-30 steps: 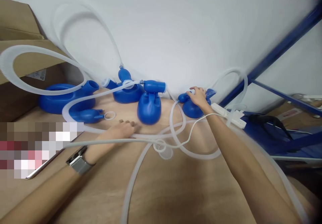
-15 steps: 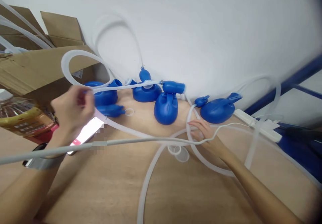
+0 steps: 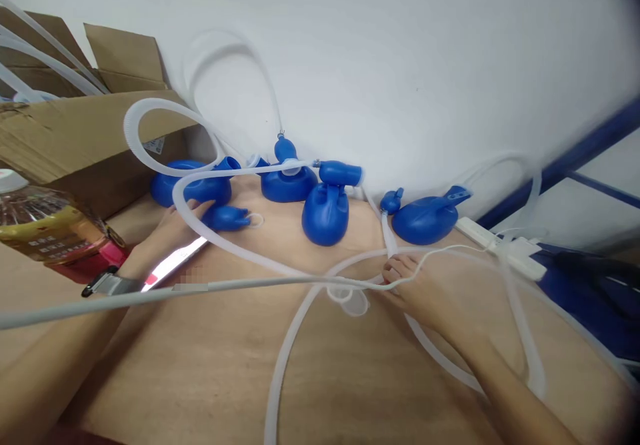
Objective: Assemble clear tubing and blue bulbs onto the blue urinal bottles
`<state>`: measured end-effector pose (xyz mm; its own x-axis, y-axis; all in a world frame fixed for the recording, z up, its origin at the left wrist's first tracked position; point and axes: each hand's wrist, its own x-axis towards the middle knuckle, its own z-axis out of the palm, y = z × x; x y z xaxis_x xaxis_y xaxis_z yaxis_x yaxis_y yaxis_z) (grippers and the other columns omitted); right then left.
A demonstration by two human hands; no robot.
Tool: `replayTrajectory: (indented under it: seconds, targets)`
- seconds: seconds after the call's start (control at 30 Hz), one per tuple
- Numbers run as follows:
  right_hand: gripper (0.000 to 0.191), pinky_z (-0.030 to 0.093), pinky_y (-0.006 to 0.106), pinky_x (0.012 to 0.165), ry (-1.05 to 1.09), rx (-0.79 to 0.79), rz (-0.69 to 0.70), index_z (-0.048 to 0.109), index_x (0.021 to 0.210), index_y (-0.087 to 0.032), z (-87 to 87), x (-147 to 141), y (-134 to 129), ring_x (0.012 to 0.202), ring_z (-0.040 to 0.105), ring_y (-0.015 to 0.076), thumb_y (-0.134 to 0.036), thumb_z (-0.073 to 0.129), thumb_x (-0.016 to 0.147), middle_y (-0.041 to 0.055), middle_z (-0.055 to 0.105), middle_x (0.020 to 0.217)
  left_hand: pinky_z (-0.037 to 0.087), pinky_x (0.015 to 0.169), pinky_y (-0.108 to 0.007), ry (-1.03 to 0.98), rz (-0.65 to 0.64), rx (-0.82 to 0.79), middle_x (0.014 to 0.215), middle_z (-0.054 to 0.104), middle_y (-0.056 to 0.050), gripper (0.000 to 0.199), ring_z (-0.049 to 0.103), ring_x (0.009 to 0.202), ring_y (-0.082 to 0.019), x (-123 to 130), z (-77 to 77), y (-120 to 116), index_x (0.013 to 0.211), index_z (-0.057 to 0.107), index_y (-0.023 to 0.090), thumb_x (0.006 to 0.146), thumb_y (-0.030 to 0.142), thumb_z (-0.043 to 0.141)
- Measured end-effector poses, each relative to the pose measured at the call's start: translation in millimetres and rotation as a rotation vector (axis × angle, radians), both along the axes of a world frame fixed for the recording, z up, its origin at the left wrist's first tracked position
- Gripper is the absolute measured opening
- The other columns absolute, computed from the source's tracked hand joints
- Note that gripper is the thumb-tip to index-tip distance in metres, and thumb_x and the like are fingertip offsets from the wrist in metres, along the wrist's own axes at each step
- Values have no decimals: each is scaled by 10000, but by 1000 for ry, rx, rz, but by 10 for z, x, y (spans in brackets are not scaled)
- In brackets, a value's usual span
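A white hose [image 3: 391, 235] runs down from a small blue fitting [image 3: 391, 201] into my right hand [image 3: 410, 288], whose fingers are curled round it. My left hand [image 3: 177, 223] has its fingertips at the left end of a small blue bulb [image 3: 226, 218] lying on the table, bent against it; part of the grip is hidden. Behind this hand sits a larger blue rounded vessel [image 3: 167, 183]. A lit phone [image 3: 175, 263] lies beside the left wrist. Below the right hand's fingertips rest clear round caps [image 3: 355, 303].
More blue vessels [image 3: 325, 215] stand along the wall, one [image 3: 425, 220] at the right. A long looped hose [image 3: 225, 245] and a grey cable [image 3: 270, 281] cross the view. At left are a cardboard box [image 3: 85, 121] and a bottle [image 3: 55, 231]; a power strip [image 3: 525, 258] lies right.
My left hand has dropped from the looped hose to the small blue bulb. My right hand has closed round the hose by the small blue fitting, which now hangs straighter.
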<state>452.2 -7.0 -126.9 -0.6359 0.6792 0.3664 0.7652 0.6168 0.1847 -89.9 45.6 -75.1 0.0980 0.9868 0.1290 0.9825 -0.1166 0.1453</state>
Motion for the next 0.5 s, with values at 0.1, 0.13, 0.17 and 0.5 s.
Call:
replayTrajectory:
  seconds: [0.1, 0.13, 0.17, 0.5]
  targets:
    - [180, 565, 543, 844, 31, 50, 8, 758, 900, -258, -68, -78, -79, 1002, 694, 360, -359, 645, 997, 142, 781, 1025, 449, 1140, -463, -40, -51, 53, 1351, 609, -145, 531, 607, 1215, -348, 146, 8, 50, 1394, 648, 126, 984, 459, 591]
    - [172, 570, 538, 832, 66, 51, 19, 767, 936, -258, -79, -111, -101, 1003, 697, 358, -362, 646, 1001, 142, 780, 1042, 469, 1127, -458, -58, -61, 78, 1352, 584, -155, 553, 612, 1204, -342, 214, -2, 47, 1380, 657, 115, 976, 489, 605]
    - [172, 575, 533, 815, 115, 35, 27, 771, 967, -259, -78, -150, -120, 986, 702, 352, -369, 645, 1007, 139, 777, 1040, 492, 1110, -450, -74, -67, 101, 1354, 560, -161, 582, 619, 1189, -332, 292, -19, 32, 1375, 659, 111, 967, 524, 615]
    - [680, 513, 622, 1206, 720, -553, 96, 490, 1590, -464, 340, -784, -274, 1476, 570, 355, -512, 747, 962, 48, 591, 1594, 712, 830, -426, -749, -432, 115, 1312, 560, -74, 615, 709, 1022, -250, 1426, -136, -378, 1324, 721, 340, 807, 649, 849]
